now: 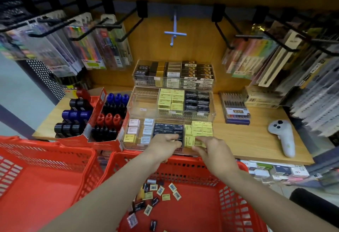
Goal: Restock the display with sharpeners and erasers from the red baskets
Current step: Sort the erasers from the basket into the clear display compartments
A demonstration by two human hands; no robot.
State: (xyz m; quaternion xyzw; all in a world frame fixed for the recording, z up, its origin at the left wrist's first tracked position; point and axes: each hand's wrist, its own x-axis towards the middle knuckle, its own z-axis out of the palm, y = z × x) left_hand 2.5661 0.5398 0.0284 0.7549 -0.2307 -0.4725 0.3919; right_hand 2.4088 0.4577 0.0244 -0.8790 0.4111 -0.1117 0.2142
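The left hand [166,142] grips a dark eraser [177,140]; the right hand [206,146] presses yellow erasers [199,130] flat. Seat each squarely within its row; the basket [229,186] below holds more.

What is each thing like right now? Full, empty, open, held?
Left hand: on the dark erasers in the front tray; grip unclear.
Right hand: fingers on the yellow erasers; grip unclear.
Right red basket: a few loose erasers left.
Left red basket: looks empty.
Middle tray, left section: empty.
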